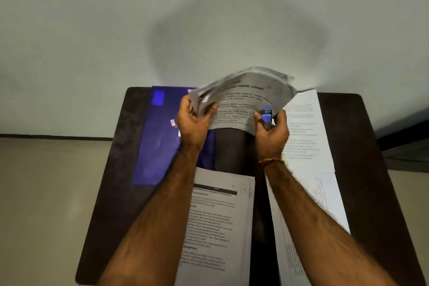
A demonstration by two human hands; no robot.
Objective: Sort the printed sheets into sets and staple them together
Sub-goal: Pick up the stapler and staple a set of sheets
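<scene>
A set of printed sheets (241, 97) is held up above the dark table (362, 146), bent and blurred. My left hand (192, 123) grips the set's left edge, thumb on top. My right hand (271, 132) grips a small blue stapler (266, 115) whose jaws sit on the set's lower right edge. A printed sheet (218, 223) lies flat on the table between my forearms. A row of white printed sheets (306, 137) lies along the right side, partly under my right arm.
A blue folder (160, 137) lies on the table's left half, its right edge under my left hand. The table stands against a pale wall (209, 18). Beige floor (46, 193) shows on the left, past the table's edge.
</scene>
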